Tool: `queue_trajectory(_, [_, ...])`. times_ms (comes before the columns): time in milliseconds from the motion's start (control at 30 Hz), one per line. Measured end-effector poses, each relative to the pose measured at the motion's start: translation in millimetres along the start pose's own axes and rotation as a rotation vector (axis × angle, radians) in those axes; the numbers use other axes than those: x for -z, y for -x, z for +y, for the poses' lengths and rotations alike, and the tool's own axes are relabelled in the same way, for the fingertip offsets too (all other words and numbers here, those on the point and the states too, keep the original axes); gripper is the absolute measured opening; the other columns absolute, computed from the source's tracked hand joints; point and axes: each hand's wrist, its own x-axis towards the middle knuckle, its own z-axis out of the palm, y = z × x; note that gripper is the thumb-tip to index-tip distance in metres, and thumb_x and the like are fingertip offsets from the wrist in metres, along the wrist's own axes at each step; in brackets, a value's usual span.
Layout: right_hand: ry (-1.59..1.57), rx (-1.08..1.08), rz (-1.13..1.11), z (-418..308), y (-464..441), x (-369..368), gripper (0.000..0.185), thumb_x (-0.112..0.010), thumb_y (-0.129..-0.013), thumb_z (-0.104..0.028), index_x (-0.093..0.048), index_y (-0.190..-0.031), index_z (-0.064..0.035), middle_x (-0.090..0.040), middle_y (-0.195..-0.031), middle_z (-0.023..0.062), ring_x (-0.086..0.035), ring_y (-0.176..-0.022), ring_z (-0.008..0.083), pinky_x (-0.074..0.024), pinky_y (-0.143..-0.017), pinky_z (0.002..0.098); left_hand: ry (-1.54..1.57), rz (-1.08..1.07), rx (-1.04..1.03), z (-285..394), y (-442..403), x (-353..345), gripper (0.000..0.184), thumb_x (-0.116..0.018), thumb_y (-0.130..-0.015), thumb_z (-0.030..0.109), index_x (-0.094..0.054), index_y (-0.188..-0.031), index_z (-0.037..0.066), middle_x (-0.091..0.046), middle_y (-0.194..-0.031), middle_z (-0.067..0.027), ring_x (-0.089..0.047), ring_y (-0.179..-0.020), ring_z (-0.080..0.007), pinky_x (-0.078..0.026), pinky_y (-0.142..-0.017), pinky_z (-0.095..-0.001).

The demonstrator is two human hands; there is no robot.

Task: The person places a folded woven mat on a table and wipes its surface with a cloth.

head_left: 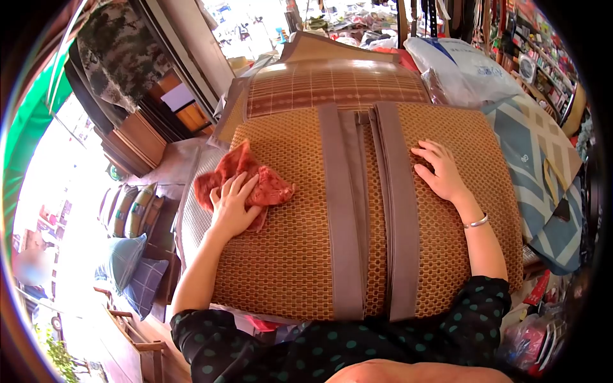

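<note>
A brown woven mat (274, 268) with grey-brown fabric borders (348, 255) lies folded in front of me, its two bordered edges running side by side down the middle. On its left part is a crumpled red cloth (274, 185), bunched under my left hand (235, 207), whose fingers curl over it and press it against the weave. My right hand (442, 171) rests on the mat's right part, fingers apart and holding nothing. A silver bracelet (476, 221) circles the right wrist.
Behind the mat lies a shinier brown slatted mat (338, 83). A white plastic-wrapped package (463, 67) sits at the back right, above blue-grey patterned fabric (549, 223). Several cushions (131, 258) stand at the left. Shelves of small goods (543, 64) fill the far right.
</note>
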Motion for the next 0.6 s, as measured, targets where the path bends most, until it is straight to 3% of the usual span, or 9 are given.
queue_trajectory(133, [-0.014, -0.017, -0.011, -4.0, -0.2, 3.0, 0.044, -0.056, -0.094, -0.038, -0.059, -0.129, -0.0107, -0.047, -0.144, 0.0137, -0.035, -0.139, 0.0307, -0.0212, -0.116, 0.0482, 0.040, -0.003, -0.169, 26.4, 17.7, -0.8, 0.074, -0.068, -0.068, 0.023, -0.050, -0.140, 0.021, -0.042, -0.146, -0.0125, -0.036, -0.137, -0.0301, -0.023, -0.105, -0.0606])
queue_trajectory(200, [0.006, -0.006, -0.005, -0.3, 1.3, -0.1, 0.045, -0.056, -0.095, -0.038, -0.059, -0.130, -0.0110, -0.047, -0.144, 0.0138, -0.035, -0.139, 0.0308, -0.0218, -0.116, 0.0482, 0.153, -0.102, -0.428, 83.9, 51.0, 14.4, 0.077, -0.072, -0.063, 0.025, -0.052, -0.137, 0.020, -0.042, -0.145, -0.0117, -0.037, -0.136, -0.0317, -0.024, -0.104, -0.0599])
queue_trajectory(333, [-0.001, -0.006, -0.011, -2.2, -0.2, 1.9, 0.044, -0.056, -0.095, -0.038, -0.059, -0.130, -0.0118, -0.047, -0.145, 0.0135, -0.034, -0.140, 0.0310, -0.0224, -0.116, 0.0485, 0.187, -0.195, -0.614, 110.3, 77.2, 24.3, 0.083, -0.077, -0.060, 0.034, -0.051, -0.138, 0.025, -0.042, -0.147, -0.0100, -0.036, -0.137, -0.0323, -0.025, -0.105, -0.0616])
queue_trajectory(433, [0.021, 0.025, -0.057, 2.1, -0.9, 9.4, 0.045, -0.056, -0.095, -0.037, -0.058, -0.132, -0.0125, -0.047, -0.145, 0.0122, -0.035, -0.139, 0.0309, -0.0236, -0.116, 0.0479, 0.167, -0.175, -0.528, 79.7, 60.6, 16.6, 0.078, -0.076, -0.062, 0.029, -0.053, -0.136, 0.023, -0.045, -0.144, -0.0102, -0.039, -0.135, -0.0314, -0.025, -0.106, -0.0583])
queue_trajectory(500, [0.079, 0.013, -0.084, 13.3, -0.9, 21.3, 0.046, -0.055, -0.095, -0.038, -0.057, -0.134, -0.0124, -0.046, -0.147, 0.0116, -0.035, -0.140, 0.0304, -0.0242, -0.116, 0.0469, 0.092, -0.046, -0.223, 33.0, 32.7, 8.7, 0.075, -0.073, -0.064, 0.022, -0.053, -0.137, 0.018, -0.045, -0.143, -0.0122, -0.039, -0.135, -0.0303, -0.025, -0.105, -0.0586])
queue_trajectory(533, [0.085, 0.020, -0.086, 20.2, -0.4, 17.5, 0.047, -0.054, -0.096, -0.039, -0.056, -0.134, -0.0124, -0.046, -0.147, 0.0119, -0.034, -0.141, 0.0304, -0.0229, -0.117, 0.0469, 0.092, -0.024, -0.264, 26.0, 33.2, 4.7, 0.076, -0.072, -0.067, 0.024, -0.050, -0.140, 0.019, -0.045, -0.144, -0.0129, -0.038, -0.136, -0.0303, -0.024, -0.106, -0.0592])
queue_trajectory(600, [0.157, -0.152, -0.006, 60.8, 0.0, 23.3, 0.048, -0.052, -0.096, -0.042, -0.056, -0.135, -0.0129, -0.045, -0.148, 0.0113, -0.033, -0.141, 0.0298, -0.0209, -0.117, 0.0468, 0.022, 0.008, -0.084, 1.6, 17.5, -0.9, 0.075, -0.070, -0.070, 0.025, -0.048, -0.141, 0.019, -0.045, -0.144, -0.0129, -0.036, -0.137, -0.0307, -0.022, -0.107, -0.0595])
